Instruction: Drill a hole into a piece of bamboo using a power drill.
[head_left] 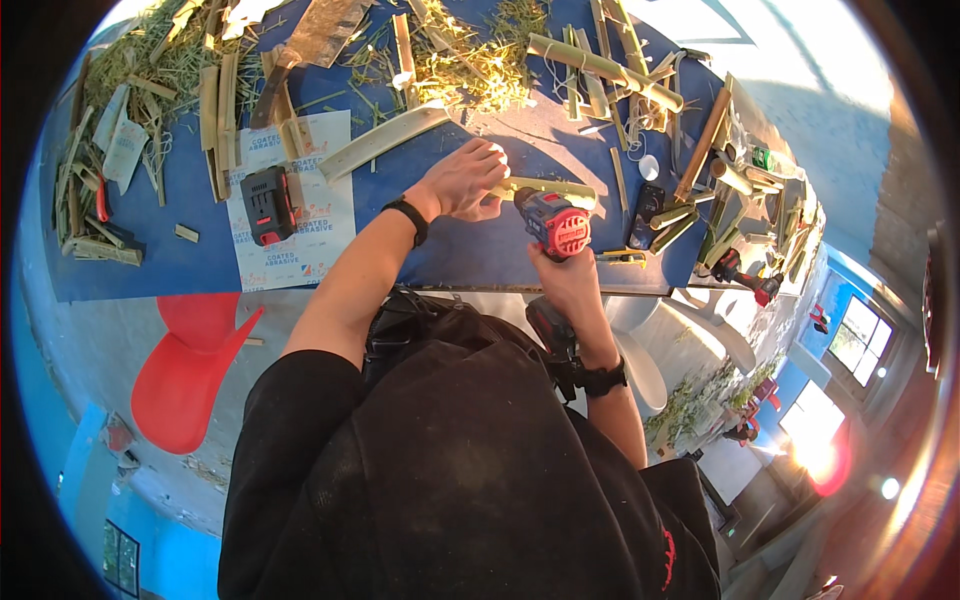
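My right hand (572, 285) is wrapped round the handle of a blue and red cordless drill (562, 228). The drill's front end lies over a short piece of bamboo (572, 189) on the blue table (430, 262). Closed on the left end of that piece, my left hand (464, 183) presses close to the tabletop. Whether the bit touches the bamboo is hidden behind the drill body. A longer split bamboo strip (388, 142) lies just beyond my left hand.
Left of my arm, a battery pack (268, 207) rests on printed abrasive paper (325, 240). A broad-bladed chopper (272, 92) and bamboo shavings (485, 72) lie behind. To the right are a phone (648, 212), bamboo offcuts (675, 225) and another power tool (745, 276). A red chair (185, 395) stands below.
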